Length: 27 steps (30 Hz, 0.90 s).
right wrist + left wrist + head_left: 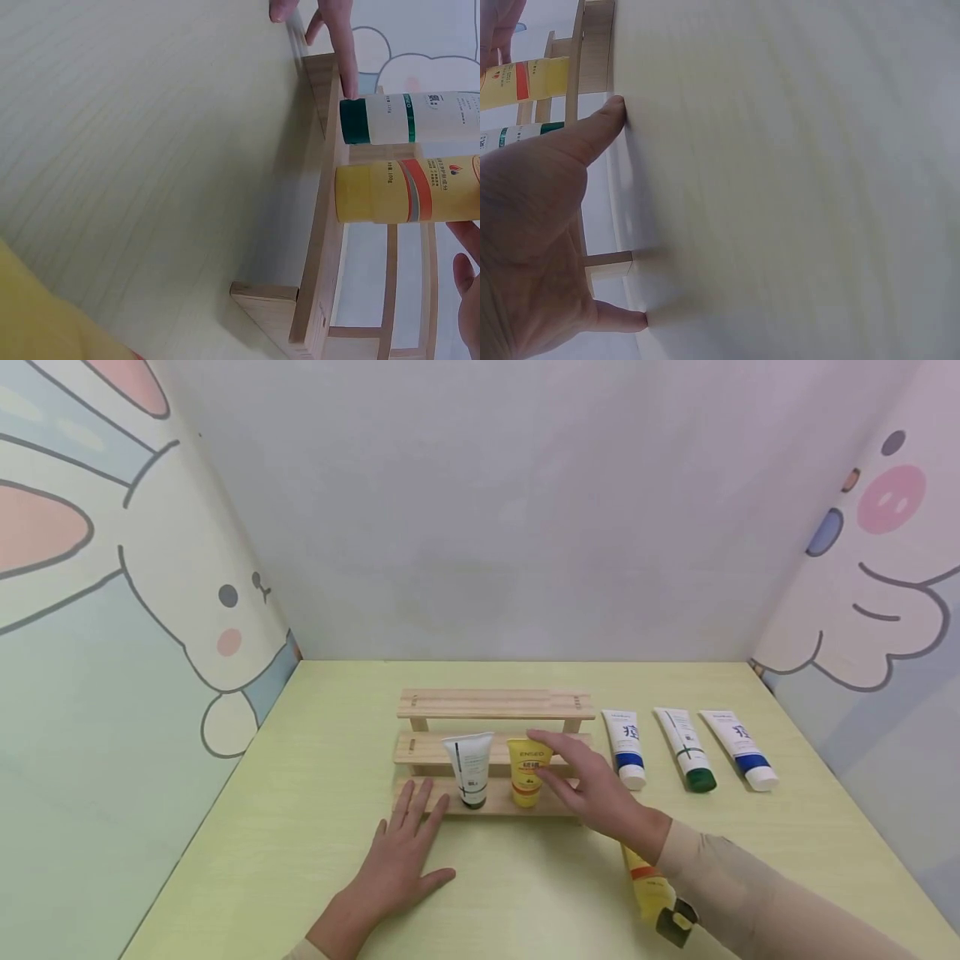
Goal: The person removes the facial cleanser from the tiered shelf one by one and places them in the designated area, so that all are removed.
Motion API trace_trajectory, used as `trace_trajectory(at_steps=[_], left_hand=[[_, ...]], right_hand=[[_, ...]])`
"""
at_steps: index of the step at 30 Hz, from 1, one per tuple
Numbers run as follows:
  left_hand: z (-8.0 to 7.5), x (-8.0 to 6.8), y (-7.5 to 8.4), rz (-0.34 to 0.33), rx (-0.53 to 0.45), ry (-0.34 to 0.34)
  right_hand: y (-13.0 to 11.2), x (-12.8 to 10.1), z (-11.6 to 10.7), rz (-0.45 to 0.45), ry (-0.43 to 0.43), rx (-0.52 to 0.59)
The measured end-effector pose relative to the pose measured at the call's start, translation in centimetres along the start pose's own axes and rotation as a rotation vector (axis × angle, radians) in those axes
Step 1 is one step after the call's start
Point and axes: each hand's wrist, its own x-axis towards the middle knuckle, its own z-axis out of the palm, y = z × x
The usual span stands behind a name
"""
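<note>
A white tube with a dark green cap and a yellow tube stand upright, caps down, on the lowest step of a small wooden rack. Fingers spread, my left hand rests at the rack's front left corner, its fingertips overlapping the lowest step. From the right, my right hand reaches to the yellow tube's upper part. One finger goes behind this tube in the right wrist view, while the thumb stays apart from it.
Right of the rack lie a blue-banded white tube, a green-capped one and another blue-banded one. Another yellow tube lies partly under my right forearm, beside a dark object. Walls enclose the table.
</note>
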Motion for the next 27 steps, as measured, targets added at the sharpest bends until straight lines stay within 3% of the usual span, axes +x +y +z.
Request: trace_trajectory(at_steps=[9, 14, 21, 27], left_hand=[[0.1, -0.1, 0.0, 0.006, 0.008, 0.005], [0.1, -0.1, 0.0, 0.011, 0.007, 0.01], [0.0, 0.0, 0.1, 0.012, 0.007, 0.008], [-0.1, 0.0, 0.0, 0.014, 0.01, 0.009]], right_hand=[[-0.1, -0.3, 0.1, 0.01, 0.021, 0.005], [-0.1, -0.7, -1.4, 0.01, 0.073, -0.001], [0.4, -1.2, -7.0, 0.161, 0.06, 0.053], [1.6, -2.7, -13.2, 0.412, -0.103, 0.017]])
